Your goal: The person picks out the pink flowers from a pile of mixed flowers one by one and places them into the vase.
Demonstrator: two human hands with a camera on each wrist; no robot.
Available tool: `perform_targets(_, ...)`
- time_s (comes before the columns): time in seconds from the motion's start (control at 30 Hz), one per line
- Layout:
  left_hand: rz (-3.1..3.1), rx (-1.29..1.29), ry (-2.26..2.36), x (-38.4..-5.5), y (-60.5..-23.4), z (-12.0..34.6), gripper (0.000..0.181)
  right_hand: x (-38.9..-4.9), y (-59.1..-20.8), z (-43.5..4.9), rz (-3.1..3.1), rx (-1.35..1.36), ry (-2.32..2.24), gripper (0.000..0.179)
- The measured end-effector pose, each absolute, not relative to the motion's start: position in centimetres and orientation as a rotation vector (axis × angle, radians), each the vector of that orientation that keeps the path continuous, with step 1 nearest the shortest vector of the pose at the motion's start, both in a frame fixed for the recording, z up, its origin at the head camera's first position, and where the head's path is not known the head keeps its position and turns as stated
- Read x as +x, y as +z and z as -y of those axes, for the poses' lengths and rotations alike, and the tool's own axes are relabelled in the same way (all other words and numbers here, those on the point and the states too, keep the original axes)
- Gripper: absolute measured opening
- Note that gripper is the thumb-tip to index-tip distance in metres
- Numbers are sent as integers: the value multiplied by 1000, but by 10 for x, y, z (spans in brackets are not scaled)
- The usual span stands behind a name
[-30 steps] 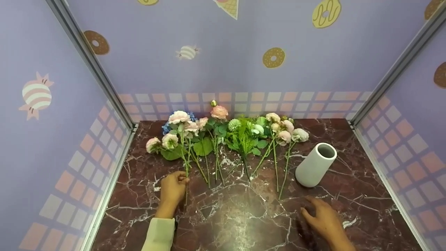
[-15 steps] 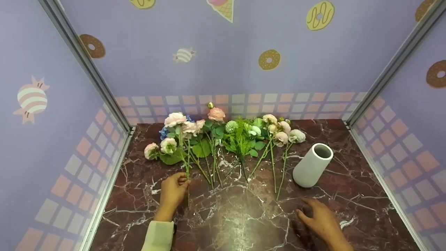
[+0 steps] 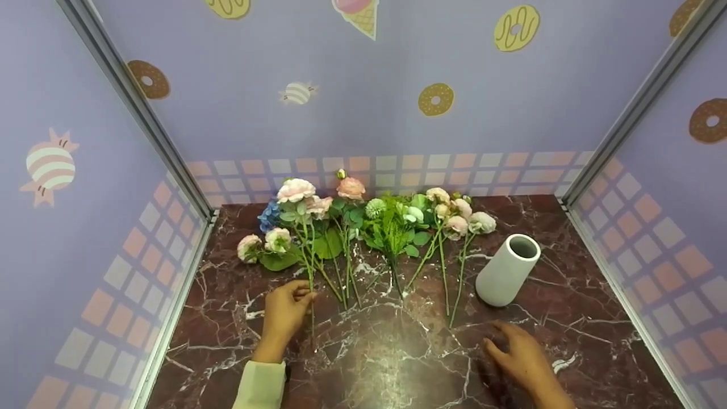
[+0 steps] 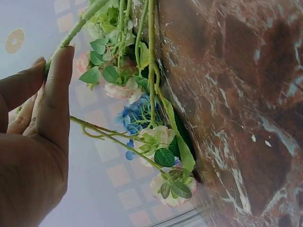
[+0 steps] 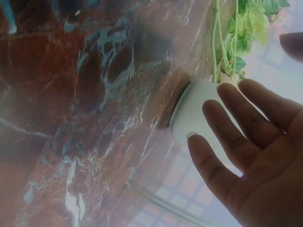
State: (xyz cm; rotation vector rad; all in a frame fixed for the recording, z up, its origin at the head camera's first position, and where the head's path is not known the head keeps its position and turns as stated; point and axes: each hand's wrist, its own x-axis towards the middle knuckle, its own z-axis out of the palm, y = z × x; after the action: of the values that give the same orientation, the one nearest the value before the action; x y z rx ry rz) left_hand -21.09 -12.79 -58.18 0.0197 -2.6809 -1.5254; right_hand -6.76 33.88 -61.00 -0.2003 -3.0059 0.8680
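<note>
My left hand [image 3: 282, 315] pinches the green stem [image 4: 75, 29] of a pale pink flower [image 3: 296, 190] between thumb and fingertips, low on the stem. Its bloom overlaps the other flowers at the back left, beside a blue flower [image 3: 269, 216]. Two pink-and-white blooms [image 3: 278, 241] sit just left of the stem. On the right, my right hand [image 3: 522, 355] holds nothing, its fingers [image 5: 222, 125] spread and relaxed. A white vase [image 3: 504, 275] stands upright just beyond that hand; in the right wrist view the fingers partly cover it.
Along the back of the dark red marble table [image 3: 392, 352] lie several more flowers, with a peach bloom [image 3: 351, 188], a green fern-like bunch [image 3: 392, 230] and a white bloom [image 3: 482, 222], stems pointing toward me. Purple patterned walls [image 3: 363, 119] enclose the back and both sides.
The pink flower in my left hand has shifted a little to the right, showing more of the blue flower behind it. The right hand and the vase have stayed in place.
</note>
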Motion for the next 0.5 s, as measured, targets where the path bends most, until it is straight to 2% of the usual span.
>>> perform_targets(0.5,2673,-16,-1547,-200,-577,115,23,-72,-603,-332,2978,-261,910,50)
